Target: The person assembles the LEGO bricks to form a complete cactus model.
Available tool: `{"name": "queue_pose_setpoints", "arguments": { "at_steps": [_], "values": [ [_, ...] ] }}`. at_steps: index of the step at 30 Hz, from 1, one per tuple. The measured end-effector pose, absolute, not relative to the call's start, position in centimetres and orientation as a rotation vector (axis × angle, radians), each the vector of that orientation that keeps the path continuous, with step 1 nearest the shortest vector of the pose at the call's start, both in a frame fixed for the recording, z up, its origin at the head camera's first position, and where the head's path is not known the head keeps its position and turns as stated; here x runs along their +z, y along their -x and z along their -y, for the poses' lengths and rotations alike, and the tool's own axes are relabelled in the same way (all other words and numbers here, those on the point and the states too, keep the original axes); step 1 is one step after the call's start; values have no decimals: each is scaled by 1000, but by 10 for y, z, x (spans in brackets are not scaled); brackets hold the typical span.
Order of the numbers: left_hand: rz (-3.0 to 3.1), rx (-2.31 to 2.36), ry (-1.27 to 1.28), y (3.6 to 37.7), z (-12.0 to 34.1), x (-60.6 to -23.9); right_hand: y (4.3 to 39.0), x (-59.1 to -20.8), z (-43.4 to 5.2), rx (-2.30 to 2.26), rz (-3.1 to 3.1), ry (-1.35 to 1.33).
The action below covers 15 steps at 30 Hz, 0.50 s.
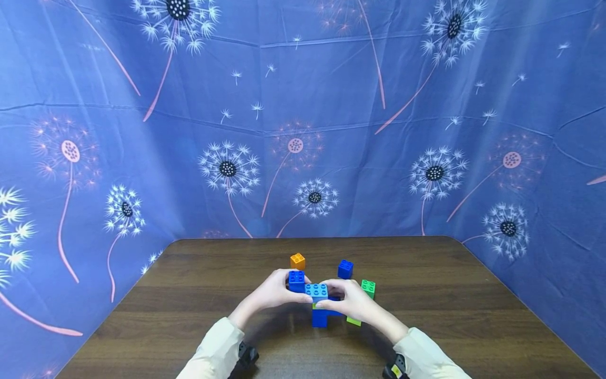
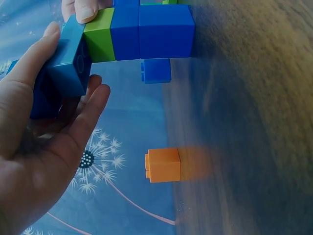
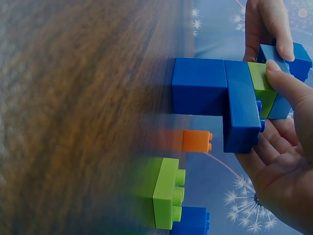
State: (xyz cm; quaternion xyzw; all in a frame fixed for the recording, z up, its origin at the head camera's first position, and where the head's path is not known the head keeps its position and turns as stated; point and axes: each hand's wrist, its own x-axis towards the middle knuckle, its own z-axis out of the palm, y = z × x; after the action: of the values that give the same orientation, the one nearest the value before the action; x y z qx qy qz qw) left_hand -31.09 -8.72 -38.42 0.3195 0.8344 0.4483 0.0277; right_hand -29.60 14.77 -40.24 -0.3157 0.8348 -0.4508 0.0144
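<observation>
Blue-and-green stack partly built, pinched by left hand and right hand; loose still: orange block at 11 o'clock, blue block at 1.

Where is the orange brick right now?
In the head view, the orange brick sits alone on the wooden table, behind the left hand and left of the loose dark blue brick.

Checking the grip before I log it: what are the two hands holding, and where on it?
Both hands grip the top light-blue brick of the block stack, fingers at its sides.
</observation>
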Motion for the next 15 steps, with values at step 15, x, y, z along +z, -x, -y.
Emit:
{"name": "queue_pose_setpoints", "arguments": {
  "at_steps": [15],
  "values": [
    [-2541,1410,-944,312,84,-388,300,-405,-147,-1374,-2635,995]
  ]
}}
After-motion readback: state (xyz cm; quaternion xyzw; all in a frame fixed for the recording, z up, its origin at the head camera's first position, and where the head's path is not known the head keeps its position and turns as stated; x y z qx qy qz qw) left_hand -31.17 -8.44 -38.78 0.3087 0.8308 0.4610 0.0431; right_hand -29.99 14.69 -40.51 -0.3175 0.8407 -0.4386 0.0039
